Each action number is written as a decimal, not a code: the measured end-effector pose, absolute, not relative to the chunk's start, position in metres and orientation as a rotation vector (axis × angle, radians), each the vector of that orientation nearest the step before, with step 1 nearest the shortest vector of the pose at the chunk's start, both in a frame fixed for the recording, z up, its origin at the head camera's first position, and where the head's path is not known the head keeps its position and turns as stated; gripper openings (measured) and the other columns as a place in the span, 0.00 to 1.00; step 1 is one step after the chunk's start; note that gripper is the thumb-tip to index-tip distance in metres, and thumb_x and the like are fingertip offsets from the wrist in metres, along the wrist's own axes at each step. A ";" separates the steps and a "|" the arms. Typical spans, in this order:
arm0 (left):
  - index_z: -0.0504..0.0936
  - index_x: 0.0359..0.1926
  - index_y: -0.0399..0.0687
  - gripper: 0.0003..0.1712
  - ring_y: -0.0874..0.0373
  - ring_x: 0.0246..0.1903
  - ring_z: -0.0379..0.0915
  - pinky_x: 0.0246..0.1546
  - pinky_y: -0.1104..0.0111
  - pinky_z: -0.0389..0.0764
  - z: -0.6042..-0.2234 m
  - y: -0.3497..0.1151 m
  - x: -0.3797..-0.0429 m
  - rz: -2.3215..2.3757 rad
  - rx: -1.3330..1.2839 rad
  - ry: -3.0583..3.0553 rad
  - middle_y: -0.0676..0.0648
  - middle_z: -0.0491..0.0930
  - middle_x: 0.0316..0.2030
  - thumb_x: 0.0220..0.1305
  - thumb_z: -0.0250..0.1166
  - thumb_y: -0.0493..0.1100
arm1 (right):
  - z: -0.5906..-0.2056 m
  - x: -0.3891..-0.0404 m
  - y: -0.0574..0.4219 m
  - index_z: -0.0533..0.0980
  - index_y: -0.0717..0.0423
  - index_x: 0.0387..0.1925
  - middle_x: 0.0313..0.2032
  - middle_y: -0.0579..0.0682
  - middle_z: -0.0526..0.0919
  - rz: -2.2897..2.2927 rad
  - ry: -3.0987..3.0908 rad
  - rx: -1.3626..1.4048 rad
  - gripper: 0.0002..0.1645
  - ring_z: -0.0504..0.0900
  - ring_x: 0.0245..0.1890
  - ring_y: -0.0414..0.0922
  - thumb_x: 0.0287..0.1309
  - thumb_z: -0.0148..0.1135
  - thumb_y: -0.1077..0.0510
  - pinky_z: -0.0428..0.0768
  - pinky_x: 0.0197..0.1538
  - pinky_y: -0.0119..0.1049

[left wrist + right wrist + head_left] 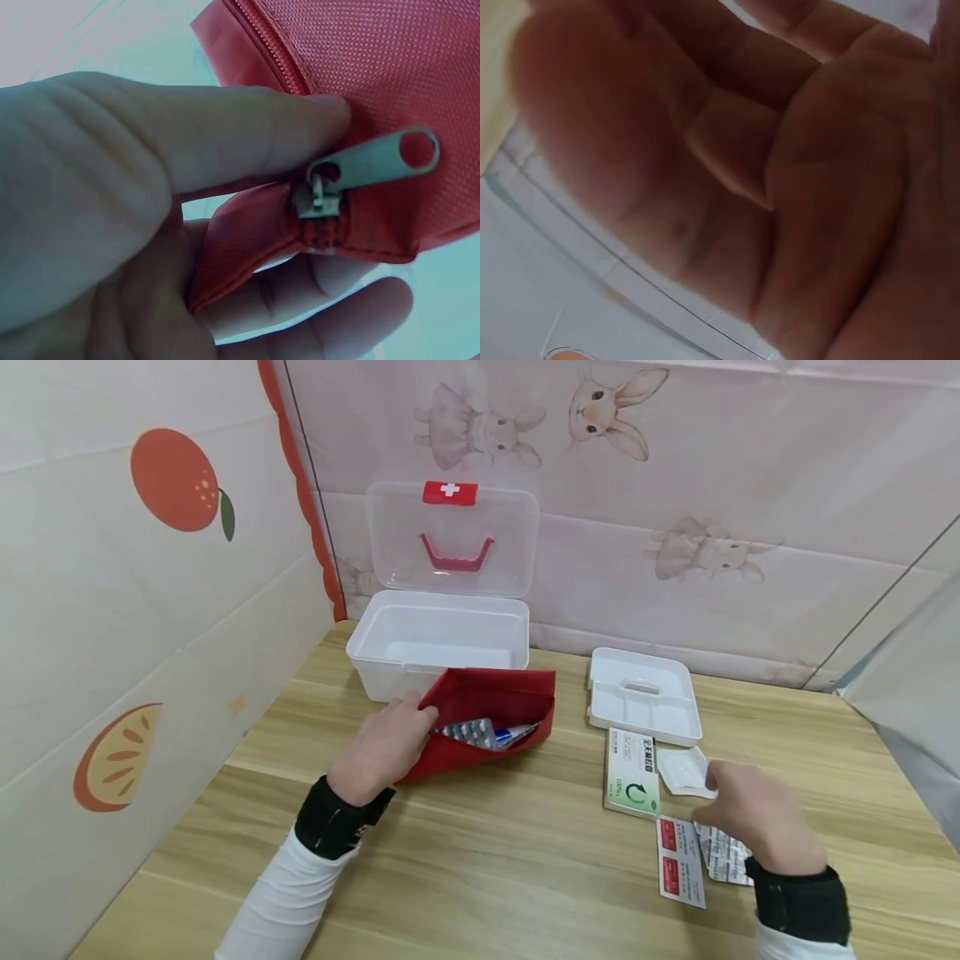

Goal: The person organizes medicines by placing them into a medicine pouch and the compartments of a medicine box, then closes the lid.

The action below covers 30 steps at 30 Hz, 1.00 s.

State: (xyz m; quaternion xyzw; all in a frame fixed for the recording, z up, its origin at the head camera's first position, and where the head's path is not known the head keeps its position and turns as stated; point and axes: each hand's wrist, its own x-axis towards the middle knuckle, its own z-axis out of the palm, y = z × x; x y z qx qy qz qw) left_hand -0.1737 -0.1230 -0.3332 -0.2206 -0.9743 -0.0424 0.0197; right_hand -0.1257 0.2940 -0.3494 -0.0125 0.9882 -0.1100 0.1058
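Observation:
My left hand point(390, 739) grips the left end of a red zip pouch point(480, 693), thumb on top and fingers beneath. In the left wrist view, a metal zipper pull point(382, 161) lies beside the thumb. The pouch gapes, showing a blister pack point(468, 732) of capsules and a blue-and-white item point(513, 735) inside. My right hand point(761, 814), holding nothing, is over the right side, its fingertips close by a white packet point(682, 771). Below it a silver blister pack point(726, 856) is partly covered. In the right wrist view, the fingers are loosely bent.
Behind the pouch stands a white first-aid box point(442, 627) with its clear lid point(450, 539) raised against the wall. A white tray insert point(641, 693) lies on the right, with a green-and-white box point(632, 772) and a red-and-white card point(680, 864) in front of it.

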 end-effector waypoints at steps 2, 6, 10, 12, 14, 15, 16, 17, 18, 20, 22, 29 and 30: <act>0.80 0.47 0.38 0.13 0.49 0.34 0.75 0.31 0.58 0.85 -0.333 -0.123 -0.174 -0.136 -0.684 -3.023 0.39 0.76 0.38 0.63 0.69 0.38 | -0.356 -0.126 0.301 0.77 0.63 0.33 0.26 0.52 0.78 -0.300 2.852 -0.002 0.23 0.72 0.25 0.47 0.41 0.77 0.52 0.68 0.26 0.39; 0.80 0.46 0.39 0.13 0.49 0.34 0.75 0.31 0.58 0.85 -0.333 -0.123 -0.174 -0.146 -0.684 -3.022 0.39 0.77 0.38 0.62 0.69 0.38 | -0.368 -0.128 0.309 0.77 0.58 0.27 0.22 0.49 0.75 -0.272 2.782 0.048 0.21 0.72 0.24 0.47 0.40 0.78 0.50 0.66 0.25 0.38; 0.80 0.47 0.39 0.13 0.48 0.35 0.75 0.31 0.58 0.85 -0.333 -0.123 -0.173 -0.148 -0.681 -3.029 0.39 0.77 0.38 0.62 0.69 0.38 | -0.376 -0.131 0.310 0.76 0.57 0.25 0.22 0.49 0.75 -0.292 2.747 0.069 0.21 0.72 0.24 0.47 0.38 0.80 0.50 0.67 0.26 0.38; 0.80 0.47 0.39 0.14 0.48 0.35 0.75 0.31 0.58 0.85 -0.333 -0.123 -0.173 -0.147 -0.681 -3.033 0.39 0.77 0.38 0.62 0.69 0.38 | -0.378 -0.132 0.310 0.76 0.58 0.26 0.23 0.49 0.75 -0.287 2.738 0.068 0.22 0.72 0.25 0.47 0.37 0.81 0.50 0.68 0.27 0.38; 0.80 0.48 0.39 0.14 0.48 0.35 0.75 0.32 0.58 0.85 -0.332 -0.123 -0.173 -0.149 -0.681 -3.034 0.39 0.77 0.39 0.62 0.69 0.38 | -0.380 -0.133 0.309 0.76 0.59 0.27 0.24 0.50 0.75 -0.282 2.736 0.068 0.23 0.73 0.25 0.47 0.37 0.81 0.50 0.69 0.27 0.38; 0.80 0.48 0.39 0.15 0.48 0.35 0.75 0.32 0.58 0.85 -0.332 -0.123 -0.173 -0.149 -0.681 -3.035 0.39 0.77 0.39 0.62 0.70 0.38 | -0.380 -0.133 0.310 0.76 0.59 0.27 0.24 0.50 0.75 -0.283 2.737 0.068 0.23 0.73 0.26 0.47 0.37 0.81 0.50 0.69 0.27 0.38; 0.80 0.48 0.39 0.15 0.48 0.36 0.75 0.32 0.58 0.85 -0.332 -0.123 -0.173 -0.152 -0.681 -3.035 0.39 0.77 0.39 0.61 0.70 0.38 | -0.381 -0.134 0.310 0.76 0.59 0.27 0.23 0.50 0.75 -0.286 2.738 0.066 0.22 0.73 0.25 0.47 0.38 0.80 0.51 0.69 0.27 0.38; 0.80 0.48 0.39 0.15 0.48 0.36 0.75 0.32 0.58 0.85 -0.332 -0.122 -0.173 -0.154 -0.681 -3.035 0.39 0.77 0.39 0.61 0.70 0.38 | -0.382 -0.134 0.310 0.76 0.59 0.26 0.23 0.50 0.75 -0.288 2.740 0.065 0.21 0.73 0.25 0.47 0.39 0.79 0.52 0.68 0.26 0.38; 0.80 0.48 0.39 0.15 0.48 0.36 0.75 0.32 0.58 0.85 -0.332 -0.122 -0.173 -0.155 -0.682 -3.035 0.39 0.77 0.39 0.61 0.70 0.38 | -0.382 -0.134 0.310 0.76 0.59 0.25 0.22 0.49 0.74 -0.297 2.741 0.062 0.19 0.72 0.24 0.47 0.39 0.78 0.54 0.68 0.26 0.38; 0.80 0.48 0.39 0.16 0.48 0.36 0.75 0.32 0.58 0.85 -0.332 -0.122 -0.173 -0.156 -0.685 -3.034 0.39 0.77 0.39 0.61 0.70 0.39 | -0.383 -0.134 0.311 0.76 0.59 0.23 0.20 0.49 0.72 -0.315 2.743 0.056 0.14 0.71 0.21 0.46 0.41 0.75 0.57 0.66 0.25 0.36; 0.80 0.48 0.40 0.15 0.48 0.36 0.75 0.32 0.59 0.85 -0.332 -0.122 -0.173 -0.158 -0.688 -3.033 0.39 0.77 0.39 0.61 0.70 0.39 | -0.384 -0.134 0.311 0.76 0.60 0.22 0.18 0.48 0.71 -0.332 2.745 0.054 0.09 0.70 0.19 0.45 0.42 0.70 0.61 0.64 0.23 0.35; 0.80 0.47 0.40 0.14 0.49 0.35 0.75 0.31 0.59 0.85 -0.332 -0.123 -0.172 -0.163 -0.690 -3.029 0.40 0.77 0.38 0.62 0.69 0.39 | -0.383 -0.135 0.309 0.76 0.68 0.30 0.20 0.52 0.71 -0.296 2.754 0.088 0.04 0.70 0.20 0.47 0.52 0.58 0.68 0.66 0.24 0.36; 0.80 0.47 0.40 0.14 0.49 0.35 0.75 0.31 0.59 0.85 -0.332 -0.123 -0.172 -0.165 -0.691 -3.030 0.40 0.77 0.38 0.62 0.69 0.38 | -0.382 -0.135 0.308 0.76 0.69 0.31 0.21 0.53 0.71 -0.284 2.762 0.094 0.04 0.70 0.20 0.47 0.53 0.58 0.69 0.66 0.24 0.36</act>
